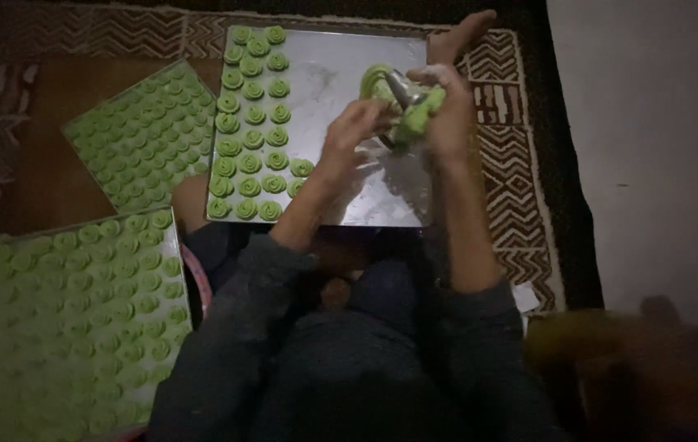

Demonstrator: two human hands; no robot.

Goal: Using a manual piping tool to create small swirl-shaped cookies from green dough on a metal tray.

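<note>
A metal baking tray (pixel 341 74) lies in front of me with columns of green swirled dough rosettes (pixel 252 115) along its left side. Above its bare right half, my right hand (pixel 447 115) grips a piping bag of green dough (pixel 414 115) with a metal nozzle (pixel 400 84). My left hand (pixel 350 129) reaches in from the left and touches the bag just below the nozzle. A foot (pixel 459 37) rests at the tray's far right corner.
Two more trays filled with green rosettes lie to the left, one (pixel 140 135) farther away and tilted, one (pixel 70 319) close at lower left. A patterned brown and white rug (pixel 512 172) is underneath. A pale floor (pixel 643 123) lies at the right.
</note>
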